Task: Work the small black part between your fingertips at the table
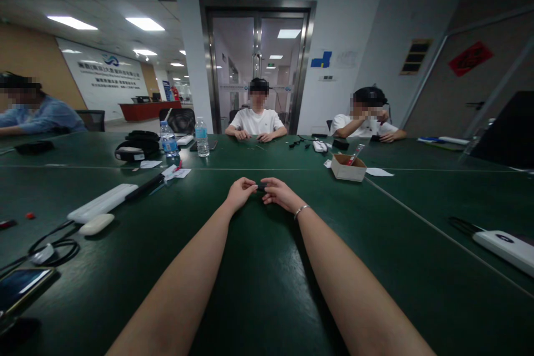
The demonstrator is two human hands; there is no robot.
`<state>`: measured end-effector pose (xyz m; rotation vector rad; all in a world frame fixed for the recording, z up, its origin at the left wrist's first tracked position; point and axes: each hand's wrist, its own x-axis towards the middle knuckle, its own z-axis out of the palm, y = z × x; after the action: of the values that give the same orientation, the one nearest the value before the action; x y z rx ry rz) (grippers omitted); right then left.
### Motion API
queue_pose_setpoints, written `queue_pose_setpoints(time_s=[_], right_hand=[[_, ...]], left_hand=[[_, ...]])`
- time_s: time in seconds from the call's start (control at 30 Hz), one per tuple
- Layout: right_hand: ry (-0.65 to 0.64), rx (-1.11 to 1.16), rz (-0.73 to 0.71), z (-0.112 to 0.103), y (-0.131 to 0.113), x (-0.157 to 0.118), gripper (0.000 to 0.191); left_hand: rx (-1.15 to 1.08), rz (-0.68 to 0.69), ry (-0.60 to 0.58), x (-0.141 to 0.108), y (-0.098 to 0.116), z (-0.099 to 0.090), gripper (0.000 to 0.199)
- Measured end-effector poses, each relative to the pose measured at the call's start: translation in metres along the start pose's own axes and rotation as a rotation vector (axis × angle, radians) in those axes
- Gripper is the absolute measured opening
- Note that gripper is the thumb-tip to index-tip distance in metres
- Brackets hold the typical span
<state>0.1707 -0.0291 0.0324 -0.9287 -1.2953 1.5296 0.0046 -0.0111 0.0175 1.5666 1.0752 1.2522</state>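
Both my arms reach out over the dark green table (267,267). Between my two hands is a small black object (261,186), too small to name. My left hand (242,193) pinches its left end with thumb and fingertips. From the other side, my right hand (282,194) grips the right end between thumb and forefinger, its other fingers curled below. A silver bracelet (301,211) circles my right wrist. The hands hover close to the tabletop, with their fingertips nearly meeting around the object.
Left lie a white power strip (102,203), a computer mouse (97,224), a phone (25,285) and cables. Two water bottles (202,138) and a black bag (136,147) stand farther back. A cardboard box (349,169) sits ahead right. Several people sit around the table.
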Motion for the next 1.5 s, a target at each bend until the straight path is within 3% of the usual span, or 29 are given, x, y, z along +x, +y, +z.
queue_pose_setpoints(time_s=[0.1, 0.2, 0.3, 0.43, 0.47, 0.57, 0.67, 0.8, 0.93, 1.27, 1.5], right_hand=[[-0.003, 0.024, -0.034, 0.0007, -0.0004, -0.0009, 0.035], [0.037, -0.023, 0.021, 0.0027, -0.0005, -0.0003, 0.013], [0.026, -0.067, 0.025, 0.0039, -0.0018, -0.0011, 0.009], [-0.007, -0.023, -0.051, 0.0032, -0.0036, -0.0032, 0.051], [0.005, -0.013, -0.044, 0.0031, -0.0034, -0.0029, 0.052], [0.042, -0.010, 0.029, 0.0032, -0.0020, -0.0007, 0.023], [0.028, -0.008, 0.040, 0.0029, -0.0015, -0.0006, 0.012], [0.012, 0.062, -0.022, 0.0020, -0.0030, -0.0038, 0.031], [0.062, 0.015, 0.038, 0.0034, -0.0027, -0.0020, 0.011], [-0.010, 0.008, 0.036, 0.0002, -0.0002, -0.0003, 0.011], [0.032, 0.047, 0.053, 0.0011, 0.0000, 0.0004, 0.013]], left_hand=[[-0.002, 0.002, 0.006, 0.0004, -0.0013, 0.0001, 0.016], [0.001, 0.007, 0.003, 0.0010, -0.0024, 0.0000, 0.016], [0.004, 0.003, 0.005, 0.0016, -0.0030, -0.0001, 0.015], [-0.005, -0.012, 0.013, 0.0017, -0.0027, -0.0003, 0.017], [-0.009, -0.012, 0.012, 0.0015, -0.0024, -0.0003, 0.017], [-0.013, -0.005, 0.005, 0.0007, -0.0011, -0.0004, 0.017], [-0.012, -0.017, 0.009, -0.0001, 0.0005, -0.0002, 0.016], [0.000, -0.024, 0.016, -0.0005, 0.0013, 0.0001, 0.015], [0.004, -0.021, 0.007, 0.0001, -0.0002, 0.0001, 0.017], [0.000, -0.081, -0.059, 0.0002, -0.0022, 0.0004, 0.028], [-0.013, -0.102, -0.094, -0.0020, 0.0029, 0.0024, 0.021]])
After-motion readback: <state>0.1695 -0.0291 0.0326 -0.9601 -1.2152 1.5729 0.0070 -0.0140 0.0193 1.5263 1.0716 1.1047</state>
